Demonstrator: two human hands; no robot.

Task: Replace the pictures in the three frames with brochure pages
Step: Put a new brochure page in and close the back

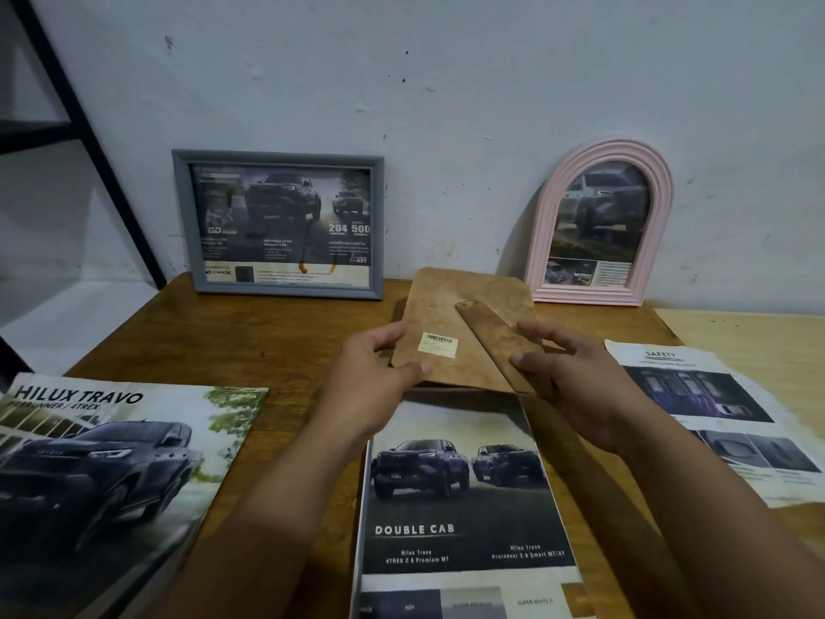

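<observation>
A brown backing board [451, 306] with a barcode sticker and a fold-out stand strip [491, 341] is held over the table's middle. My left hand [375, 386] grips its near left corner, thumb on top. On its right edge, my right hand [576, 386] has its fingers over the stand strip. Below the board lies a brochure page [460, 498] printed "DOUBLE CAB". A grey rectangular frame [279, 223] and a pink arched frame [600, 223] lean on the wall, each holding a truck brochure page.
A "HILUX TRAVO" brochure [102, 475] lies at the front left of the wooden table [277, 341]. A crumpled "SAFETY" page [714, 417] lies at the right. A black metal shelf leg [85, 131] stands at the far left.
</observation>
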